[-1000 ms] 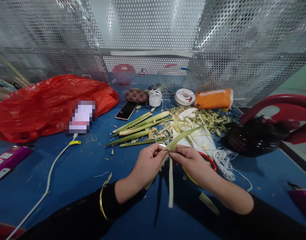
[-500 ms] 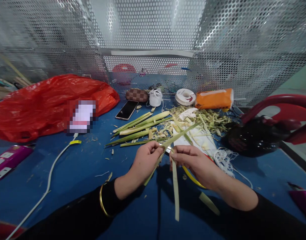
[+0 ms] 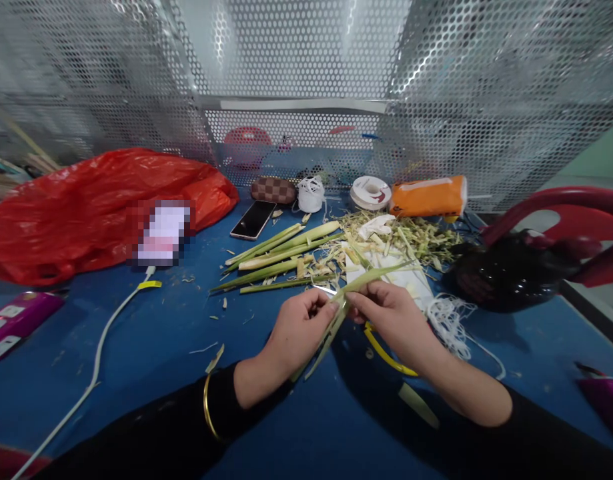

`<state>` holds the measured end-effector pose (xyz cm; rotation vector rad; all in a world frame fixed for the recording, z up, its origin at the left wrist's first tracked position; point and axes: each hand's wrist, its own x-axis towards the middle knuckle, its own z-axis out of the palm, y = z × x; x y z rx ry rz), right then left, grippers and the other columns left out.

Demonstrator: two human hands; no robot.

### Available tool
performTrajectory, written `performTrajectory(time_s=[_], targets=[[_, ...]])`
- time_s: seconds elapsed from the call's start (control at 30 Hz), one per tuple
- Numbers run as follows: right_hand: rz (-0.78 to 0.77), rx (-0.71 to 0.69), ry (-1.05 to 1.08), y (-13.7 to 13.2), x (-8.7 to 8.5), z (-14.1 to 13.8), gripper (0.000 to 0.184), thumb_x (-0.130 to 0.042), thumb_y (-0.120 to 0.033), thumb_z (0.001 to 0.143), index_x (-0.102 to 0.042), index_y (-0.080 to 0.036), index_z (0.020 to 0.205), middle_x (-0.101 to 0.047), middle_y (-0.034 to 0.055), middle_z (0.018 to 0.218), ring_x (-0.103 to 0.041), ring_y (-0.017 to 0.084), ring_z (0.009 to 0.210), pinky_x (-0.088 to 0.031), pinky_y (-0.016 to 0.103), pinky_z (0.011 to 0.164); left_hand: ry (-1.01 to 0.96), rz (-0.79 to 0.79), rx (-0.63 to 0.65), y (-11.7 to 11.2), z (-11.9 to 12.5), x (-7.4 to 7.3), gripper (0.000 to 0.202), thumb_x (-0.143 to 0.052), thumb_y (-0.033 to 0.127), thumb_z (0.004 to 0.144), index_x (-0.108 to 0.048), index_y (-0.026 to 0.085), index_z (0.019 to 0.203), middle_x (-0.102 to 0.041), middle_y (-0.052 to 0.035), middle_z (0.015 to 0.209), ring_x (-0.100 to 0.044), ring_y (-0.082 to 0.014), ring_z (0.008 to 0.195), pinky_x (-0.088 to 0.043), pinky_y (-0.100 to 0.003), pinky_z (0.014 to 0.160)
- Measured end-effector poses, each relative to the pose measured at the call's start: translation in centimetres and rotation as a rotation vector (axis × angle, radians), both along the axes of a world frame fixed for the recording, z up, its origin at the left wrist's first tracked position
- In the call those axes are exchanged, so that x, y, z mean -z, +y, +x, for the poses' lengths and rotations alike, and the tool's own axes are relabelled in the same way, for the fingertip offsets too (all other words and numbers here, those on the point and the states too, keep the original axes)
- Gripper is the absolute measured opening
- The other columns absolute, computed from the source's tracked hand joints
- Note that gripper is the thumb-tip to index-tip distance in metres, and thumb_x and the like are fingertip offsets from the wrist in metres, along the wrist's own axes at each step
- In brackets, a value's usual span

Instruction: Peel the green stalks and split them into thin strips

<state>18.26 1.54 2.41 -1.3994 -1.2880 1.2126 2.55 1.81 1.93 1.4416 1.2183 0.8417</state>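
Note:
Over the blue table (image 3: 161, 333), both hands pinch one long pale green leaf strip (image 3: 371, 280). My left hand (image 3: 299, 327) is closed on the strip near its middle, with the lower ends trailing down past its fingers. My right hand (image 3: 391, 317) is closed on the same strip just to the right; the upper end points up and right over a white sheet (image 3: 416, 283). A bundle of green stalks (image 3: 281, 257) lies just beyond the hands. A yellow and red ring-shaped object (image 3: 383, 353) lies under my right hand.
A red plastic bag (image 3: 86, 207) fills the left. A phone (image 3: 253, 220), patterned case (image 3: 273, 190), white twine roll (image 3: 311, 195), tape spool (image 3: 371, 193) and orange packet (image 3: 429, 197) line the back by the perforated metal wall (image 3: 306, 73). A dark basket with red handle (image 3: 516, 267) stands right. White cable (image 3: 99, 353) runs left.
The split-off strip that hung straight down from my right hand has swung left and now lies alongside the main strip. Both hands have drawn closer together.

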Motion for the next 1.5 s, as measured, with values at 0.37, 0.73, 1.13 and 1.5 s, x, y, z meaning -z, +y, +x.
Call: performTrajectory(time_s=[0.37, 0.73, 1.13, 1.5], targets=[[-0.140, -0.258, 0.119, -0.6, 0.0, -0.5, 0.024, -0.063, -0.039, 0.076, -0.060, -0.018, 0.064, -0.060, -0.0014, 0.059, -0.056, 0.012, 0.055, -0.048, 0.025, 0.058, 0.031, 0.069, 0.027, 0.0, -0.4, 0.2, 0.015, -0.052, 0.032, 0.086, -0.058, 0.020, 0.080, -0.056, 0.0021, 0.063, -0.050, -0.0123, 0.054, -0.036, -0.022, 0.052], [-0.277, -0.283, 0.282, -1.0, -1.2, -0.3, 0.029, -0.069, -0.039, 0.072, -0.055, -0.018, 0.057, -0.055, -0.0039, 0.053, -0.057, 0.010, 0.049, -0.047, 0.023, 0.056, 0.066, 0.076, -0.031, 0.4, -0.6, -0.1, 0.017, -0.054, 0.034, 0.083, -0.056, 0.019, 0.075, -0.052, 0.0043, 0.058, -0.044, -0.0101, 0.048, -0.033, -0.022, 0.050], [-0.294, -0.405, 0.428, -1.4, -2.0, 0.2, 0.025, -0.067, -0.031, 0.079, -0.061, -0.016, 0.060, -0.059, -0.0010, 0.054, -0.057, 0.009, 0.049, -0.045, 0.020, 0.052, -0.085, -0.015, -0.105, 1.5, -0.8, 0.6, 0.015, -0.057, 0.031, 0.079, -0.053, 0.018, 0.071, -0.048, 0.0060, 0.053, -0.041, -0.0082, 0.043, -0.031, -0.019, 0.043], [-0.317, -0.540, 0.459, -2.8, -3.8, 0.3, 0.024, -0.065, -0.030, 0.080, -0.063, -0.013, 0.062, -0.060, 0.0013, 0.055, -0.056, 0.010, 0.049, -0.047, 0.021, 0.052, -0.150, -0.020, -0.174, 2.9, -1.3, 1.8, 0.015, -0.061, 0.029, 0.075, -0.053, 0.019, 0.068, -0.049, 0.0067, 0.049, -0.039, -0.0067, 0.037, -0.029, -0.019, 0.041]])
